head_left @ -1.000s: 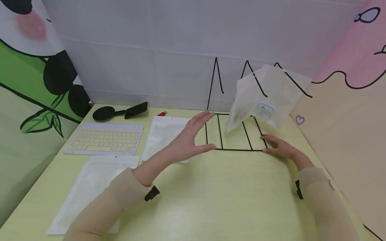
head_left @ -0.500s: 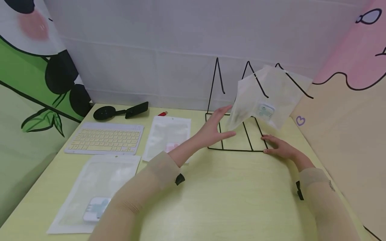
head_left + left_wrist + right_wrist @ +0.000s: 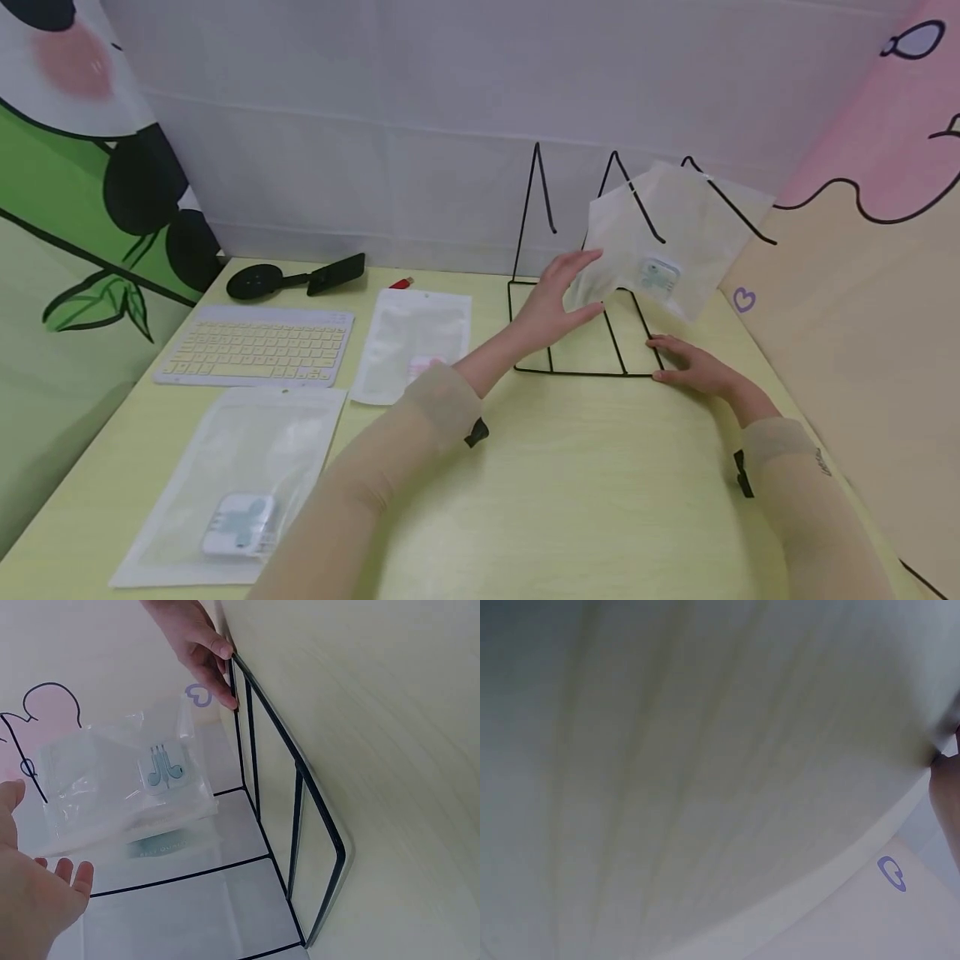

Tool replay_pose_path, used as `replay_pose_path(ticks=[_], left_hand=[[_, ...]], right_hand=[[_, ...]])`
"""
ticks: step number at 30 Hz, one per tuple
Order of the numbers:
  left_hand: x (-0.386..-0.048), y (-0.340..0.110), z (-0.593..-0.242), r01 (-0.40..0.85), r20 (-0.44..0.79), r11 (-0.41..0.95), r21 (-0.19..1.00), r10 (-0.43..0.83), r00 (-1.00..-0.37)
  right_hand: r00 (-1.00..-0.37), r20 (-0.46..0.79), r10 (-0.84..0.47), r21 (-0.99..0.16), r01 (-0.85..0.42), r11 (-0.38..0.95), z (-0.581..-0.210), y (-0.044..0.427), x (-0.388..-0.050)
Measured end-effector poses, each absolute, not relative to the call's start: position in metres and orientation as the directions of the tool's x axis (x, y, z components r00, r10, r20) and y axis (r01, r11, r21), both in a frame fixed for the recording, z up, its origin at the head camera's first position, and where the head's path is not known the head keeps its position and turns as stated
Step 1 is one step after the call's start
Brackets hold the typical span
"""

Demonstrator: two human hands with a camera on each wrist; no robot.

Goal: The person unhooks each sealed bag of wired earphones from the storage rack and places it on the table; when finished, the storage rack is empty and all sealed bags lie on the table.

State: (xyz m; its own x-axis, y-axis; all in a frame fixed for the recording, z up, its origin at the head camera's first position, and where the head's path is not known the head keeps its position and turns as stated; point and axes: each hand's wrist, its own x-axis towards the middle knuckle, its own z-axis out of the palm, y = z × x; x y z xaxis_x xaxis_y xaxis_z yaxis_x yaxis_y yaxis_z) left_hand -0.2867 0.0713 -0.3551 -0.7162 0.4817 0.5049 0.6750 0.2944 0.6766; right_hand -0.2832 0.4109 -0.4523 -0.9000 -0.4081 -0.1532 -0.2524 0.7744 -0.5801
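Observation:
A black wire rack (image 3: 585, 374) with several upright bent prongs stands at the back right of the table. At its middle and right prongs hangs a translucent zip bag (image 3: 675, 225), tilted, with a white case of wired earphones (image 3: 165, 769) inside. My left hand (image 3: 551, 308) is beside the bag's lower left edge, thumb and fingers spread apart; whether it touches the bag is unclear. My right hand (image 3: 697, 365) holds the rack's front right base corner between thumb and fingers. In the right wrist view, only part of that hand (image 3: 946, 795) shows at the right edge.
To the left lie a white keyboard (image 3: 255, 346), a black ladle-like utensil (image 3: 255, 282) and a black flat-bladed utensil (image 3: 337, 273). Two more zip bags, one larger (image 3: 292, 442) and one smaller (image 3: 412, 333), lie flat. A small red item (image 3: 402, 283) sits by the back wall.
My left hand has moved right and slightly up, from left of the rack to the hanging bag's edge. The right hand has stayed at the rack's corner.

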Motion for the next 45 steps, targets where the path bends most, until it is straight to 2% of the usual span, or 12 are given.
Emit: replay_pose_path(ticks=[10, 17, 22, 27, 34, 45], left_hand=[[-0.296, 0.086, -0.352, 0.685, 0.525, 0.436, 0.583, 0.441, -0.728], [-0.305, 0.093, -0.354, 0.712, 0.617, 0.577, 0.400, 0.405, -0.675], [-0.309, 0.095, -0.356, 0.709, 0.645, 0.627, 0.322, 0.403, -0.649], [-0.310, 0.095, -0.361, 0.714, 0.690, 0.638, 0.290, 0.377, -0.617], [-0.309, 0.095, -0.365, 0.756, 0.780, 0.616, 0.222, 0.353, -0.517], [-0.301, 0.093, -0.365, 0.781, 0.815, 0.599, 0.176, 0.357, -0.457]], right_hand=[[-0.898, -0.136, -0.418, -0.584, -0.269, 0.766, -0.455, 0.413, -0.285], [-0.900, -0.137, -0.415, -0.584, -0.265, 0.767, -0.452, 0.412, -0.283], [-0.900, -0.141, -0.412, -0.592, -0.257, 0.764, -0.453, 0.412, -0.284], [-0.900, -0.151, -0.409, -0.592, -0.249, 0.766, -0.454, 0.413, -0.285], [-0.903, -0.159, -0.399, -0.594, -0.235, 0.769, -0.453, 0.411, -0.284], [-0.906, -0.176, -0.385, -0.592, -0.215, 0.777, -0.451, 0.410, -0.283]])
